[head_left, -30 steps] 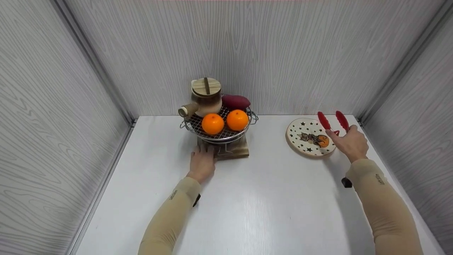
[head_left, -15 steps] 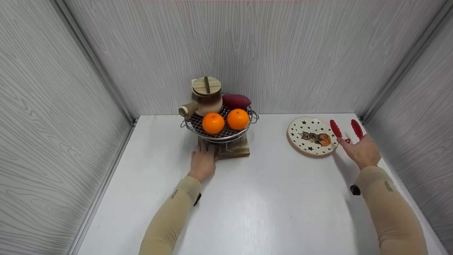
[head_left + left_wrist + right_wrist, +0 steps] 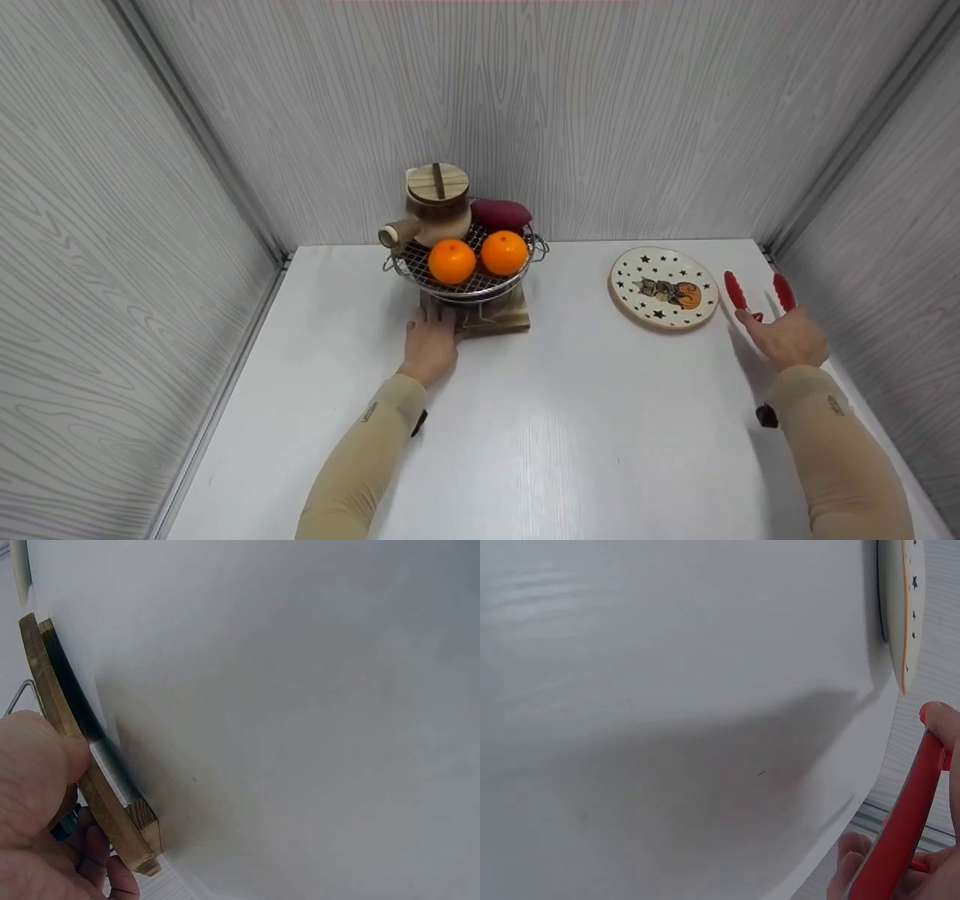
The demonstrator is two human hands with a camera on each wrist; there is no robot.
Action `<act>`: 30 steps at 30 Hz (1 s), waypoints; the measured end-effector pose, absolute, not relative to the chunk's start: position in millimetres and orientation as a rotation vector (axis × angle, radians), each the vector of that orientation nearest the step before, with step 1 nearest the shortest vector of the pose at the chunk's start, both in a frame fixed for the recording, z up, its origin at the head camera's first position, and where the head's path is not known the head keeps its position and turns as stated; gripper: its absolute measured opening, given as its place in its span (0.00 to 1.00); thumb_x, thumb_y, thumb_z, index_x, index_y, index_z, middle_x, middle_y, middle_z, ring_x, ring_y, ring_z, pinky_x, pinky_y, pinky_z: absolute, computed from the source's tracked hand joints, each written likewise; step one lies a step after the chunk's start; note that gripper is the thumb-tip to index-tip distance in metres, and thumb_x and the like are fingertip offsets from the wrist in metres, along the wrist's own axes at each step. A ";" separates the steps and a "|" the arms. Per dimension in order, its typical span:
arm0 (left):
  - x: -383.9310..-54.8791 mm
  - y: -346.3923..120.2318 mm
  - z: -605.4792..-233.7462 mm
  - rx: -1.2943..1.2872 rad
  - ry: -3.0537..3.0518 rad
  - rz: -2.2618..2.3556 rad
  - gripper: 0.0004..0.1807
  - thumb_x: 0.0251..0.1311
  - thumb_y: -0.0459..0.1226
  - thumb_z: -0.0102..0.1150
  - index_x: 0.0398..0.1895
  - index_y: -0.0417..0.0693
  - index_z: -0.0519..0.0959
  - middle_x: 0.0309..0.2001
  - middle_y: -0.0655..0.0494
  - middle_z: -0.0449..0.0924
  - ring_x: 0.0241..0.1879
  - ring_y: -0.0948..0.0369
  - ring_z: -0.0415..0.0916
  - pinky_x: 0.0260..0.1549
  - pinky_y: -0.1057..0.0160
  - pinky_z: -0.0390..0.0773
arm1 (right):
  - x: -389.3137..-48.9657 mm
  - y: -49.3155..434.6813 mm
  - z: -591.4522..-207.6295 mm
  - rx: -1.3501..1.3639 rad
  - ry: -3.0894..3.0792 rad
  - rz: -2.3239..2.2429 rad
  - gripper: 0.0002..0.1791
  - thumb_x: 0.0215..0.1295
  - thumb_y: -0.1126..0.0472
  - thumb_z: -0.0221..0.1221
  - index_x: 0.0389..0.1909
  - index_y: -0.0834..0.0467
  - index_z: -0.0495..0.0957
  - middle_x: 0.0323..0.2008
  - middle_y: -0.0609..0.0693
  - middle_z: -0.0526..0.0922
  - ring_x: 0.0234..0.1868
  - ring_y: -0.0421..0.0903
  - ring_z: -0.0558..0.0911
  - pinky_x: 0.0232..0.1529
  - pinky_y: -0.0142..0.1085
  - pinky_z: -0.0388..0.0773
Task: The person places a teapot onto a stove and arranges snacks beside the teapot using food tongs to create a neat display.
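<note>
In the head view my left hand (image 3: 431, 345) holds the left front corner of a wooden base (image 3: 499, 319). Its thumb lies on the board's edge in the left wrist view, fingers (image 3: 94, 851) bent at the corner. Above that base stands a round wire grill (image 3: 480, 285). It carries a lidded pot (image 3: 442, 214) with a side handle, two oranges (image 3: 451, 262) and a dark red sweet potato (image 3: 501, 214). My right hand (image 3: 795, 337) grips red tongs (image 3: 782, 291), their arms spread apart, right of a round plate (image 3: 664, 288). Nothing is between the tongs' tips.
The plate has a star pattern and a cat-and-pumpkin picture. Everything stands on a white table (image 3: 555, 427). Pale wood-grain panels (image 3: 570, 120) close it in at the back and on both sides, with the right panel near the tongs.
My right hand has moved right and nearer to me with the tongs, away from over the plate's right edge. The left hand stays at the wooden base.
</note>
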State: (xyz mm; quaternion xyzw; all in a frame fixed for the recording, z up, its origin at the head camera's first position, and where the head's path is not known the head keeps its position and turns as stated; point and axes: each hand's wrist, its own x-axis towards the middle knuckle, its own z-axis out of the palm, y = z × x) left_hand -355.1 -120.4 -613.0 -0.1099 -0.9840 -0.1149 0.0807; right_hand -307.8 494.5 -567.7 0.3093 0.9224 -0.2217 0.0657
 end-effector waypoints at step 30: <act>-355.8 -140.8 -592.6 -0.449 -2.927 -0.444 0.18 0.80 0.39 0.63 0.64 0.36 0.82 0.64 0.30 0.82 0.61 0.34 0.81 0.57 0.34 0.84 | -305.5 467.9 -570.5 0.768 2.987 -0.283 0.60 0.75 0.26 0.56 0.75 0.81 0.59 0.66 0.85 0.65 0.68 0.81 0.65 0.71 0.75 0.68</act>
